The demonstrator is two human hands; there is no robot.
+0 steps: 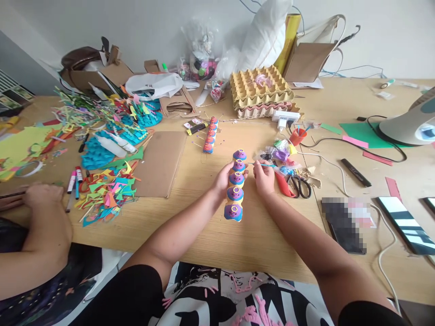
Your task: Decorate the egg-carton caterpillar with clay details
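Note:
A strip of egg carton (235,194), its row of bumps coated in purple and blue clay with small faces and yellow rings on top, lies lengthwise before me. My left hand (222,180) grips it from the left near its far end. On the other side, my right hand (264,179) is closed around a thin light-blue tool (270,165), whose tip points left at the strip's side. Whether that tip touches the clay I cannot tell. Farther back stands a second strip (210,136), red and blue, with pins beside it.
Scissors (299,186), bagged clay (281,154) and an orange cup (298,136) lie to the right. Stacked egg trays (260,88) stand at the back. Paper scraps (113,194) and cardboard (159,165) cover the left, beside another person's hand (44,195). Phones (406,222) rest at right.

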